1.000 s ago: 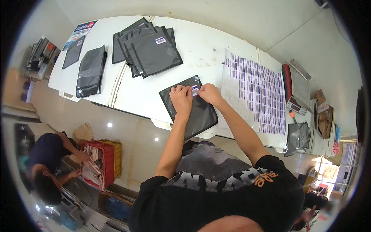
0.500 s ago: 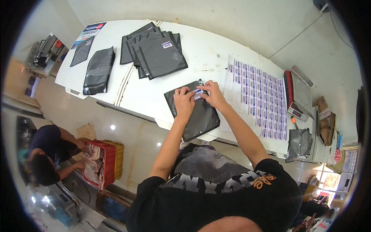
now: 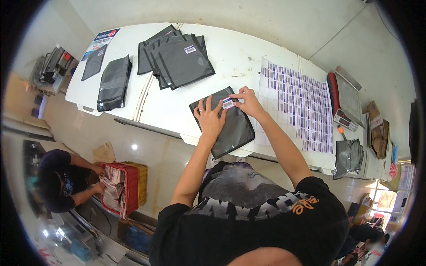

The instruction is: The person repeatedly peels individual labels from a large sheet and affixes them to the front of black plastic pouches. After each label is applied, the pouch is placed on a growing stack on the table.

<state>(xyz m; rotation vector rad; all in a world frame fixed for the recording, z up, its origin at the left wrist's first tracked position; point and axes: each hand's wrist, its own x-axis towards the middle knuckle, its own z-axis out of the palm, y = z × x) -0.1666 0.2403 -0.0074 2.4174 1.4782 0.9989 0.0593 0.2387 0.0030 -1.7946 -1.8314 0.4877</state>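
Observation:
A black plastic pouch (image 3: 233,133) lies tilted on the white worktop in front of me. Near its upper edge sits a small white, blue and red label (image 3: 227,103). My left hand (image 3: 210,119) rests on the pouch with fingers spread, its fingertips just left of the label. My right hand (image 3: 248,103) is closed at the label's right side, thumb and forefinger on its edge. To the right of that hand lies a sheet of labels (image 3: 295,108), partly peeled to bare backing on its left side.
Fanned black pouches (image 3: 186,66), the top one labelled, lie at the back. A folded pouch stack (image 3: 114,84) is farther left. At the right are a weighing scale (image 3: 346,102), an orange-capped marker (image 3: 341,130) and more pouches (image 3: 347,157). Lower left, another person handles packs in a red crate (image 3: 129,188).
My left fingers have let go of the label and spread flat on the pouch. My right hand stays at the label's right side. The view has shifted slightly.

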